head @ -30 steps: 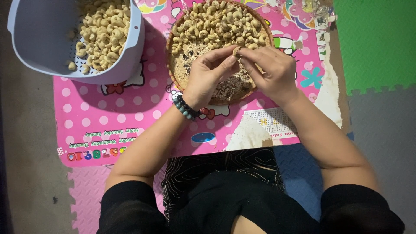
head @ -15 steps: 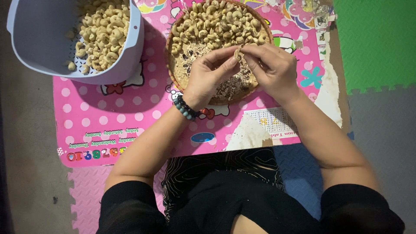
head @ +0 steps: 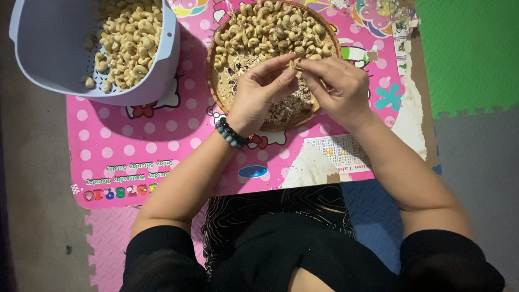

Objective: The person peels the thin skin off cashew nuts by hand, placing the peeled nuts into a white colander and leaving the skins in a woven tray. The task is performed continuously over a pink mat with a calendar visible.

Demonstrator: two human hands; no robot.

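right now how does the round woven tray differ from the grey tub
The woven tray is brown, shallow and round, holding cashews plus dark husk scraps; both hands work above it. The grey tub is deep plastic, holding only pale cashews, untouched. Both sit on the pink mat.

Cashew (head: 293, 65) between fingers (head: 281, 69) mostly hidden; tub (head: 54, 65) cropped at top.

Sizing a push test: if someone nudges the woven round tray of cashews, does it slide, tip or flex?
The woven tray sits low and flat on the pink mat, so it would probably slide, not tip. Its nuts are heaped toward the far side, so lifting by one rim would likely spill them. The basketwork may flex a little.
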